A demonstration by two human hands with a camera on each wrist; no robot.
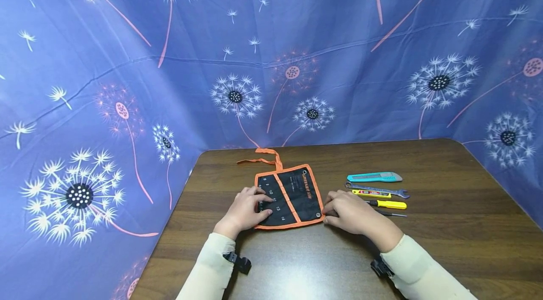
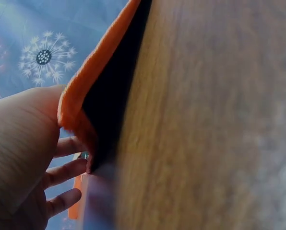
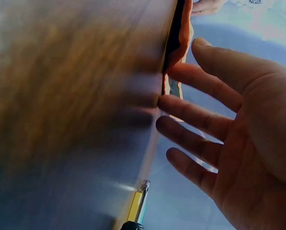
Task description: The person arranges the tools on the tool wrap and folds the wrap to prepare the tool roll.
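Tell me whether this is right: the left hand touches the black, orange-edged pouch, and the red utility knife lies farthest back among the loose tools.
One error: the utility knife is teal, not red, as the head view shows. It does lie farthest back among the loose tools, and the left hand touches the black, orange-edged pouch.

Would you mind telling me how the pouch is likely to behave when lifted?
The pouch will probably sag, since its orange border looks wavy in the right wrist view. It is likely light, being thin and flat. Its loose straps may dangle.
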